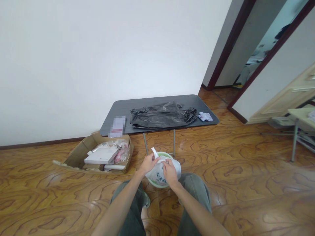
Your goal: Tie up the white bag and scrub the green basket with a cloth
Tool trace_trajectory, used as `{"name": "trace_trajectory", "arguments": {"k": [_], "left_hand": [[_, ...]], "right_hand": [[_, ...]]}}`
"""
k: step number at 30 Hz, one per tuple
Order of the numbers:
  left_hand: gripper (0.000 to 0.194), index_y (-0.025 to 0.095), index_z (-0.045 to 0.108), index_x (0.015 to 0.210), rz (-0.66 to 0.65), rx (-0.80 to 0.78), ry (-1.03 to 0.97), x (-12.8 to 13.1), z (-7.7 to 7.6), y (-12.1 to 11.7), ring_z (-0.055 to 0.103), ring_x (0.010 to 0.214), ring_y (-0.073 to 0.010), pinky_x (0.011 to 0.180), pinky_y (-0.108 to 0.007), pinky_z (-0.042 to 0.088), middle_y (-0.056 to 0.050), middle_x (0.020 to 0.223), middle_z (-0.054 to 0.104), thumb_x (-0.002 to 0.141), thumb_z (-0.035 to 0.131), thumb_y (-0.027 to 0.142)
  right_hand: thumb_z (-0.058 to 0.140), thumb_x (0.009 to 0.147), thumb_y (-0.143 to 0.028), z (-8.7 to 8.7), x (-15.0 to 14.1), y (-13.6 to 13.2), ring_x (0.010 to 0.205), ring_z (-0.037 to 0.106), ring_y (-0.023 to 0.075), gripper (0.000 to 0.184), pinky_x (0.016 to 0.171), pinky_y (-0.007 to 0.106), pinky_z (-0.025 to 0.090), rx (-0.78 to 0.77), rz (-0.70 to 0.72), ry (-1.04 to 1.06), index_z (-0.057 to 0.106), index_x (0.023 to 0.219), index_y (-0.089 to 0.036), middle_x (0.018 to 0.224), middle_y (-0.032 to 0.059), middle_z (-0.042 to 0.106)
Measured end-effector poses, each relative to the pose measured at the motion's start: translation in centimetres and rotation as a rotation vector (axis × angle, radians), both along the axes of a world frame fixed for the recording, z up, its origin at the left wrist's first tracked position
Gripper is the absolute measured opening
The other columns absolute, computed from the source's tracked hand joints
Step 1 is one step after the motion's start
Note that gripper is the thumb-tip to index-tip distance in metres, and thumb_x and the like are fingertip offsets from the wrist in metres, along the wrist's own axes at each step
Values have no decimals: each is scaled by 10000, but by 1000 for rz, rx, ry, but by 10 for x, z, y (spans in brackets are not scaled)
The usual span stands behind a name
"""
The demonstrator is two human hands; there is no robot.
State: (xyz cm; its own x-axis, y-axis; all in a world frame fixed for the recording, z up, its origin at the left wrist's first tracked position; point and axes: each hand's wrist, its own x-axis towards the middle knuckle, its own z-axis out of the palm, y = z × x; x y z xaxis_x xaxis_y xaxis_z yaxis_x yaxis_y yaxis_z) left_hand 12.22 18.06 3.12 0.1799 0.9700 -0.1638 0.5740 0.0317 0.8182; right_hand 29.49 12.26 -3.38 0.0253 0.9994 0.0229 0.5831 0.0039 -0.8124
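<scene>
Both of my hands work at a white plastic bag [159,177] with green print, held over a pale green bin [164,154] on the floor in front of my knees. My left hand [148,163] pinches a white handle strip of the bag that sticks up. My right hand [169,171] grips the bag's top from the right side. The bag's mouth is bunched between the two hands, and the bin is mostly hidden behind the bag.
A low dark table [118,109] stands against the white wall, bearing a crumpled black bin bag [159,115], a white cloth [205,116] and a blurred card. An open cardboard box [78,154] of white boxes lies left. Doorways open at right.
</scene>
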Motion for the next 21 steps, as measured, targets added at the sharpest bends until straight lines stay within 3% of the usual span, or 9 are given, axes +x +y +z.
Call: {"name": "trace_trajectory", "arguments": {"k": [5, 11, 15, 18, 21], "left_hand": [[206, 172, 772, 971, -28, -42, -62, 0, 4, -2, 735, 822, -211, 802, -297, 569, -53, 896, 837, 917, 758, 370], [229, 158, 814, 1006, -148, -108, -12, -11, 12, -7, 730, 831, -210, 799, -296, 583, -55, 922, 838, 917, 746, 358], [165, 163, 806, 977, -168, -104, -19, -16, 16, -6, 764, 937, -233, 913, -323, 595, -76, 1000, 856, 907, 755, 303], [165, 170, 763, 942, -95, -179, -43, -14, 11, -4, 777, 845, -232, 795, -318, 614, -68, 917, 836, 929, 736, 333], [193, 184, 726, 967, -53, -200, -45, -8, 4, -3, 766, 728, -218, 672, -298, 597, -52, 830, 805, 971, 688, 373]], "right_hand": [[453, 1061, -280, -4, -18, -3, 1315, 671, 305, 403, 1221, 477, 502, 35, -144, 79, 830, 1172, -187, 1437, 204, 695], [522, 930, -409, -6, -24, 7, 1028, 699, 277, 312, 1012, 405, 554, -35, -277, 343, 741, 811, -221, 1033, 140, 781], [540, 855, -552, -2, -23, 13, 751, 591, 212, 363, 749, 329, 500, -209, -255, 521, 651, 693, -247, 740, 39, 670], [570, 821, -690, 3, -20, 14, 662, 492, 172, 469, 659, 304, 415, -267, -220, 574, 624, 672, -249, 654, -9, 563], [581, 796, -710, 7, -14, 14, 653, 465, 162, 475, 654, 300, 398, -290, -173, 571, 563, 644, -260, 628, -24, 509]]}}
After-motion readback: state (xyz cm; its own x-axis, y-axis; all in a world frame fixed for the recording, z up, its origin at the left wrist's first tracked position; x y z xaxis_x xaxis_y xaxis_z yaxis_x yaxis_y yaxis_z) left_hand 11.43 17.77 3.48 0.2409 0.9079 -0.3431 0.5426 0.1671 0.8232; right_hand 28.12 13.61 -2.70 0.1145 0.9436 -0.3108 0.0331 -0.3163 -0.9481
